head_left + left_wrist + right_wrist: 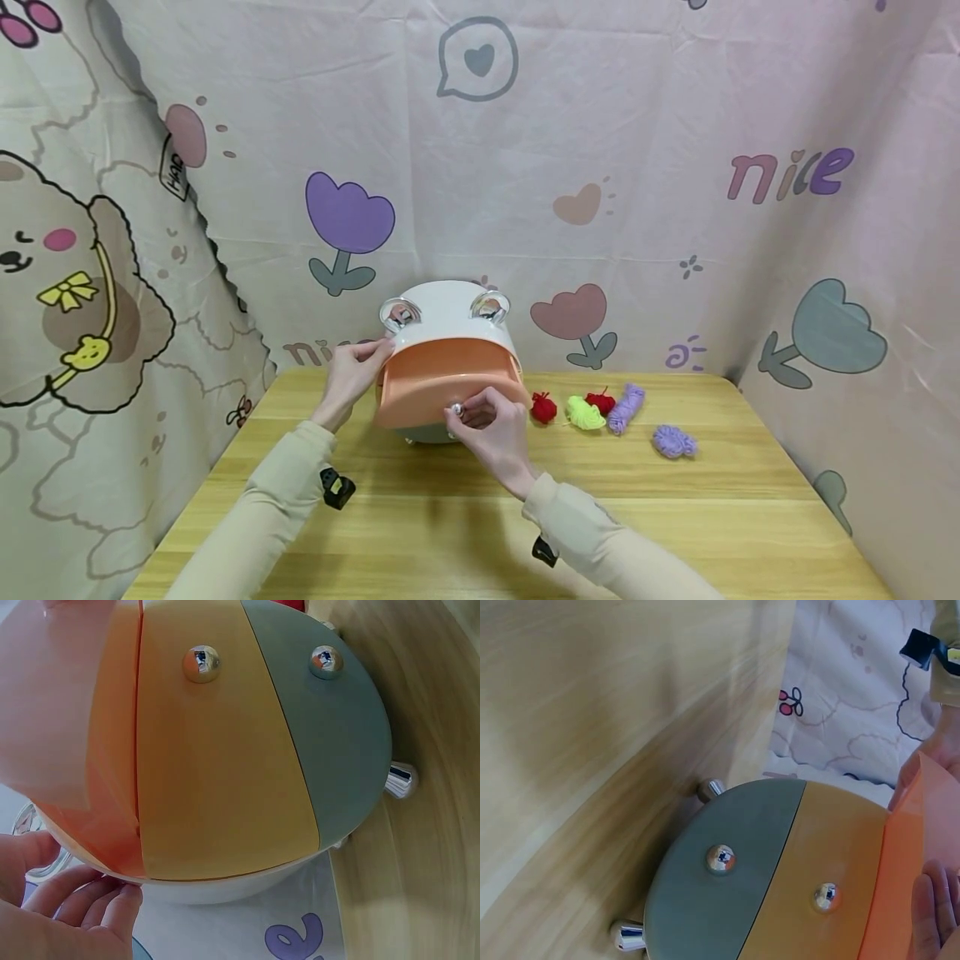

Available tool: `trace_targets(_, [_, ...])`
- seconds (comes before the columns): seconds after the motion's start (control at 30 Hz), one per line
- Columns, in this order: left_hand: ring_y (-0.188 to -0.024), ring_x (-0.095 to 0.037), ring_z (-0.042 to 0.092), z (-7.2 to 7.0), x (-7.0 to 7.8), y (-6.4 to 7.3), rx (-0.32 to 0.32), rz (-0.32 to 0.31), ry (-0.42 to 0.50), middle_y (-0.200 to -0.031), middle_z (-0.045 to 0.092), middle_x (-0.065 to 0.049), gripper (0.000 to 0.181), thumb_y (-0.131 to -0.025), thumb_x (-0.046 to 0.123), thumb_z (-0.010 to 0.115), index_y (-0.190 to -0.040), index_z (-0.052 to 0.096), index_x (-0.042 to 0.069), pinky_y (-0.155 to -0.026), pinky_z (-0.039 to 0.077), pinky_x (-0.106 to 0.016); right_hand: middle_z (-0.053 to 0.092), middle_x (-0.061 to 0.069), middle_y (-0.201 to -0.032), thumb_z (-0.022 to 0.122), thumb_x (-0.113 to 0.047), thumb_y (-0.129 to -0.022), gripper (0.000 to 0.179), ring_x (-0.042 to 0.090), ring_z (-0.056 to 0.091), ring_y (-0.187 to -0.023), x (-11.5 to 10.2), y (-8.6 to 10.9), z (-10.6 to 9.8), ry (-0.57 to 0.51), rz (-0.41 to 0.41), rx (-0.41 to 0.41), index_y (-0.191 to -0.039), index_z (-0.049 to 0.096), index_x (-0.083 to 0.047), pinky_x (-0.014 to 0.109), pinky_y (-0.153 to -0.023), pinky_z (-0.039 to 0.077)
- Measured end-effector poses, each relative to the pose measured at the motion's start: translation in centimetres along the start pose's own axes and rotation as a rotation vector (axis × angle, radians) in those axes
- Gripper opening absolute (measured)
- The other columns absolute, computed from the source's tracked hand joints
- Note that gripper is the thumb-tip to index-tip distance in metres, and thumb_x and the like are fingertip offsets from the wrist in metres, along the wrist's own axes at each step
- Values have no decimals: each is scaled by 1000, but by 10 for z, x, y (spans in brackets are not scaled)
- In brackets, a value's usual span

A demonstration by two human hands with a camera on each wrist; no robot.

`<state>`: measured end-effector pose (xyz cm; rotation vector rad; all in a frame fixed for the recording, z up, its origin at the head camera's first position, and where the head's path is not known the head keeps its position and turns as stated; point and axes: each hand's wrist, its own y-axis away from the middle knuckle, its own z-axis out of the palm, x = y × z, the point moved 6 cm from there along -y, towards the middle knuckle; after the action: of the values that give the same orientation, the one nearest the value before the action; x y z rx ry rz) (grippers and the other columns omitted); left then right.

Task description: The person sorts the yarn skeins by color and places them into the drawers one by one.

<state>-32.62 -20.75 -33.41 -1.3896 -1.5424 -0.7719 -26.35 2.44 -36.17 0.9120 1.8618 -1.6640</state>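
A small drawer box [446, 310] with a white rounded top and two clear ear-like rings stands on the table on silver feet. Its peach top drawer [420, 398] is pulled partway out, and I see no contents inside. The thumb and forefinger of my right hand [497, 433] pinch that drawer's silver knob [457, 409]. My left hand [351, 379] grips the box's upper left edge, its fingers bent against the side in the left wrist view. Below, the yellow-orange middle drawer [217, 765] and grey-green bottom drawer [330, 742] are closed, each with a round silver knob.
Right of the box lie several small yarn bundles: red [543, 408], yellow-green [585, 413], and purple ones, one long [626, 408] and one rounder [674, 442]. A patterned curtain [645, 108] hangs behind the wooden table [420, 533] and along its sides.
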Motion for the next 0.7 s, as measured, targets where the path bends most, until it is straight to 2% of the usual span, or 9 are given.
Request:
trace_targets(0.4, [-124,-29,62,0,0,1,-5,3,-1,-137,64,-18,47,-101,37,59,-136,62,5,-83,49,-15,75,14,-73,81,-2,-79,16,16,72,-59,-5,6,-2,-4,-37,-16,-80,65,-1,21,-56,58])
trace_targets(0.5, [-124,-29,62,0,0,1,-8,4,-1,-137,64,-18,47,-101,37,58,-136,62,5,-87,51,-19,75,14,-73,81,-2,-79,16,16,72,-58,-5,7,-2,-1,-45,-13,-80,65,-1,20,-55,58])
trace_targets(0.7, [-127,-31,61,0,0,1,-10,1,5,-139,62,-18,48,-101,36,58,-136,61,4,-99,53,-33,75,13,-73,81,-2,-79,17,14,72,-58,-3,8,-2,0,-72,-7,-80,64,-3,20,-55,58])
